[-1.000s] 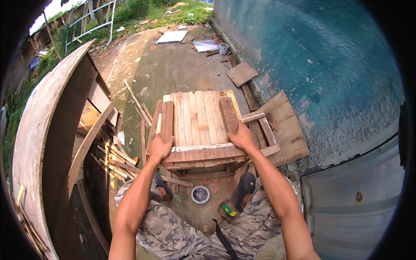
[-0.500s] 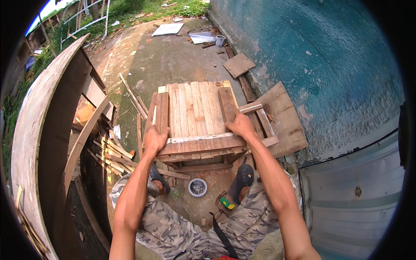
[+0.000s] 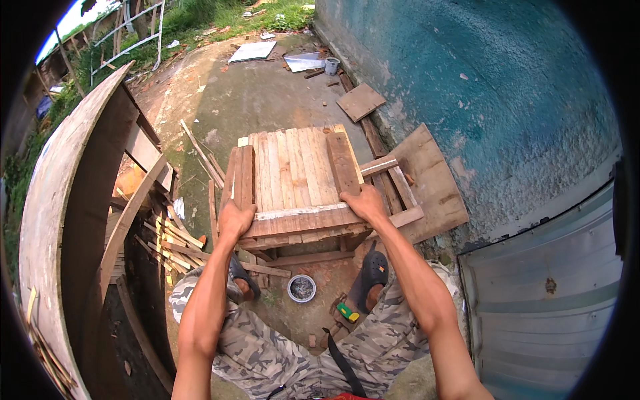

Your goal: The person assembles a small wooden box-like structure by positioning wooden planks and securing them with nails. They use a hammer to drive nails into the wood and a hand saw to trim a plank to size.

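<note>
Left hand (image 3: 235, 220): my fingers curl over the near left corner of the wooden stool (image 3: 297, 180), clamped on its side rail.
Right hand (image 3: 365, 202): fingers wrapped over the near right corner, gripping.
Stool: stands on the concrete yard (image 3: 253, 100) before my knees; its slats run lengthwise away from me, toward the grass.
Around: small round tin (image 3: 301, 288) between my sandals, teal wall (image 3: 480, 87) right, scrap planks (image 3: 170, 237) left.

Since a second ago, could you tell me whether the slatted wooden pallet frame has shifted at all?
Cannot tell: the slatted wooden pallet frame sits in the same relation to the flat brown board leaning beside the teal wall; the head camera itself tilted.
</note>
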{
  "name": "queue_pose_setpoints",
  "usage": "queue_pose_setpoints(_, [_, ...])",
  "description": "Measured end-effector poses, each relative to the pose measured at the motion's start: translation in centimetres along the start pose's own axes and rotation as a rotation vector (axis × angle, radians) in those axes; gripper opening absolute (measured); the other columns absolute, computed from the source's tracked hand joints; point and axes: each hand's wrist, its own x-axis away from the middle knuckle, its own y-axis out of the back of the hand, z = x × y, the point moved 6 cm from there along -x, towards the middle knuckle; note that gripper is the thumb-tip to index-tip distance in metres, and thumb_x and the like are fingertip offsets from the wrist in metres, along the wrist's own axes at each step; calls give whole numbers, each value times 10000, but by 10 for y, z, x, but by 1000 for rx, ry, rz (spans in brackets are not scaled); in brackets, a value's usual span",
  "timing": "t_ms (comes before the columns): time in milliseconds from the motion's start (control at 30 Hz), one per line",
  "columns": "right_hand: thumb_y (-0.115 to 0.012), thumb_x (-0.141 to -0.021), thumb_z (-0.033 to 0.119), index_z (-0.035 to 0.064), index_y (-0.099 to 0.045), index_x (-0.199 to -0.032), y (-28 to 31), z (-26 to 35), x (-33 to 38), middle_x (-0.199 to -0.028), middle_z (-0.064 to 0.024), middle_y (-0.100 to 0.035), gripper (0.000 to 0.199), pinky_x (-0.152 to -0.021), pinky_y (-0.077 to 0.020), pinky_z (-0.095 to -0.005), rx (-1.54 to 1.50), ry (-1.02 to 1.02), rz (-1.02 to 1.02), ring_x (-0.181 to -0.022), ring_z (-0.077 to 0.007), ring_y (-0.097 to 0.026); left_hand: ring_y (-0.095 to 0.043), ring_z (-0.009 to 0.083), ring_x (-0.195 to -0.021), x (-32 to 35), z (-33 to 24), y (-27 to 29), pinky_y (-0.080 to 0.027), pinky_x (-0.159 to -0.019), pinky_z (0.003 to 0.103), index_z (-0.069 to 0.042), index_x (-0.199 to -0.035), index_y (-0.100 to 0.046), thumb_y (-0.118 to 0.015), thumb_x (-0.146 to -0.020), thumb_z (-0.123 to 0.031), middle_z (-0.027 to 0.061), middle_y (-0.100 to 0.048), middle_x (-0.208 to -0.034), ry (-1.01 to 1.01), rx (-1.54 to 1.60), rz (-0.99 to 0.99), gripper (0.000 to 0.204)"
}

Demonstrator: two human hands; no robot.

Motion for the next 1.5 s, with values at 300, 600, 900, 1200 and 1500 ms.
queue_pose_setpoints(300, [-747,-707,483,-138,-725,-946,29,8,-16,-974,-356,-697,666,-867,-556,-477,59,-30,5,-951,-444,-708,-651,460,-1125,4,-18,-2,-500,-999,474,114,-1288,-570,-667,-782,-448,360,-656,-1175,12,-45,-8,762])
queue_pose_setpoints(600, [-708,-831,480,-23,-547,-1393,19,-4,-37,-1377,-303,-562,771,-1069,-451,-428,48,28,104,-1271,-391,-578,-628,443,-1189,-3,-22,-10,-479,-1025,488,102,-1399,-458,-691,-828,-510,358,-621,-1259,25,-99,86,870])
queue_pose_setpoints(900, [-559,-974,382,183,-407,-1562,-3,8,-44,-1669,-175,-220,639,-1200,-314,-439,89,173,135,-1469,-385,-358,-621,473,-1166,3,-37,-9,-476,-1013,518,103,-1456,-361,-637,-896,-403,351,-600,-1287,-29,-107,7,803])
queue_pose_setpoints(1200, [-546,-964,391,215,-413,-1562,-2,8,-44,-1683,-124,-199,637,-1183,-344,-454,147,117,135,-1448,-373,-396,-629,504,-1110,-2,-37,-12,-475,-1000,533,128,-1354,-434,-614,-914,-338,369,-625,-1206,-93,-134,-21,666])
queue_pose_setpoints(1500, [-511,-1029,373,184,-384,-1574,-2,-4,-58,-1696,-140,-144,590,-1212,-284,-401,-19,169,291,-1511,-349,-299,-654,497,-1067,7,-44,-4,-500,-979,514,134,-1386,-449,-631,-893,-337,371,-659,-1120,-126,-131,-109,705])
